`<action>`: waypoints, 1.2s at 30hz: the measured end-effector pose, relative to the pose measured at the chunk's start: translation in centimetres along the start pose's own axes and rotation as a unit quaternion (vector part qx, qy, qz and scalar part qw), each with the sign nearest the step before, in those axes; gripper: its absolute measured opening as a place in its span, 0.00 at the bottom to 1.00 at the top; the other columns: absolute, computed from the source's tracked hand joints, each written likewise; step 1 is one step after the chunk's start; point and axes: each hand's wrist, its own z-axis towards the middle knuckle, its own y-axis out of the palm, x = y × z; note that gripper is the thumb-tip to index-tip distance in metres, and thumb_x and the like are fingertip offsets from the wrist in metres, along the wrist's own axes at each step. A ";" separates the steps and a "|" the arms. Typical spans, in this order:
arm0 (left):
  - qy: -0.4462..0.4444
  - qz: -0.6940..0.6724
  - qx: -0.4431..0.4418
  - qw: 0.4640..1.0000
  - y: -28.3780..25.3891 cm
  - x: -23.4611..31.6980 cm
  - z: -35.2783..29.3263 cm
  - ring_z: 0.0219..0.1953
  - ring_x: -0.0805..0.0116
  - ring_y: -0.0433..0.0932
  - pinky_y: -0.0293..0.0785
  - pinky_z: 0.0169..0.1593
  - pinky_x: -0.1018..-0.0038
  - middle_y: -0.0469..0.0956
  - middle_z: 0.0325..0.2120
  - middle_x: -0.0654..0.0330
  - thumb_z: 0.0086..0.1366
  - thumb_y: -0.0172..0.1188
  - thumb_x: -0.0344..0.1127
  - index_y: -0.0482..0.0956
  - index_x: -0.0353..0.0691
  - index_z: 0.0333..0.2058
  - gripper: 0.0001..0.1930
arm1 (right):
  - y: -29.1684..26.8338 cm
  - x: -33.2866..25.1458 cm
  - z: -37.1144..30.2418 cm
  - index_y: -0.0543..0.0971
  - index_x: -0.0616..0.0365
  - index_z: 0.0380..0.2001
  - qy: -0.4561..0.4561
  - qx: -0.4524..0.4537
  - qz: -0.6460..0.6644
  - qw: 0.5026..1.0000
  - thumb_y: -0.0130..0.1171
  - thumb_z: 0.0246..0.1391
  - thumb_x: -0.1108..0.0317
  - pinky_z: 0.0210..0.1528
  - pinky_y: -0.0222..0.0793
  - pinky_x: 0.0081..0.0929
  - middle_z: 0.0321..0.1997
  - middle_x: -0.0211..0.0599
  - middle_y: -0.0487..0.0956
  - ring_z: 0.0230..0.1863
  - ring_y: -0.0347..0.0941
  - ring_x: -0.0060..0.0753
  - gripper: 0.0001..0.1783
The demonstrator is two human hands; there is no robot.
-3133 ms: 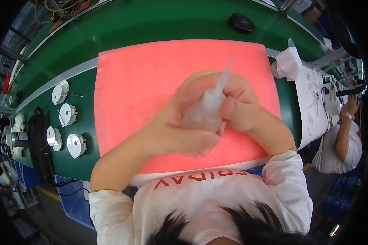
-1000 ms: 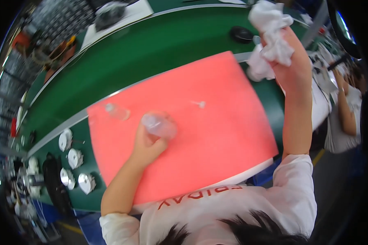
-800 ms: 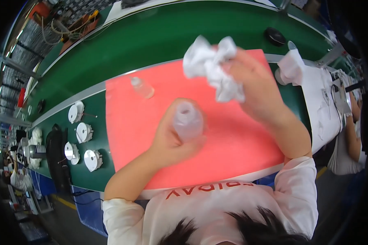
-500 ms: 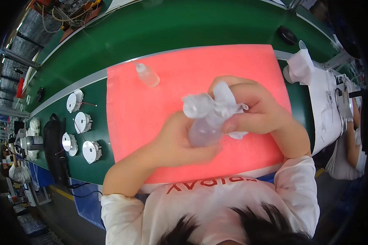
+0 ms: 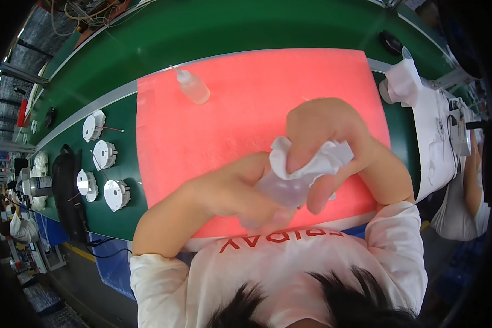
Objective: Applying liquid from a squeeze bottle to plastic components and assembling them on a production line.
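Observation:
My left hand [image 5: 246,188] is closed around a translucent, pale, rounded plastic piece [image 5: 283,188], held above the pink mat; its exact kind is unclear. My fingers hide much of it, and a pale end pokes out below my left hand. In my right hand [image 5: 325,128] is a crumpled white wipe [image 5: 338,155], pinched between thumb and fingers and pressed against the upper right side of the piece. Both hands are slightly blurred. A translucent squeeze bottle [image 5: 194,87] with a thin nozzle lies farther off, on the mat's far left part.
The pink mat [image 5: 218,131] covers the green bench. Several round white units [image 5: 117,195] with thin wires stand left of it, beside a black bag [image 5: 68,191]. At the far right are a white-wrapped container [image 5: 403,82] and a black mouse-like object [image 5: 391,42]. Another person's arm shows farther right.
The plastic piece has turned and tipped down toward me in my left hand. My right hand has swung over the top, bringing the wipe onto the piece's upper side.

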 end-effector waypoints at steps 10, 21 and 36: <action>0.033 0.165 0.166 0.972 1.3 0.8 0.9 0.21 0.76 0.68 0.64 0.22 0.79 0.70 0.23 0.61 0.46 0.54 0.32 0.66 0.33 0.43 0.23 | 0.1 -0.4 0.0 0.71 0.51 0.16 -0.071 0.052 -0.398 0.913 0.61 0.38 0.62 0.15 0.56 0.24 0.13 0.27 0.68 0.13 0.64 0.30 0.10; 0.087 0.710 0.526 0.460 -0.4 -1.8 3.1 0.25 0.56 0.75 0.71 0.27 0.67 0.74 0.26 0.53 0.40 0.61 0.33 0.63 0.36 0.40 0.26 | 1.5 1.2 1.4 0.64 0.56 0.12 0.258 0.259 -0.234 0.901 0.57 0.44 0.67 0.13 0.53 0.20 0.10 0.31 0.64 0.11 0.62 0.26 0.15; 0.033 0.081 -0.076 0.993 -2.5 -1.2 2.4 0.26 0.66 0.73 0.70 0.29 0.72 0.70 0.26 0.52 0.45 0.60 0.34 0.66 0.30 0.39 0.23 | -0.2 -0.5 0.2 0.66 0.55 0.12 -0.091 0.053 -0.441 0.891 0.58 0.36 0.72 0.13 0.53 0.24 0.11 0.29 0.65 0.11 0.61 0.31 0.10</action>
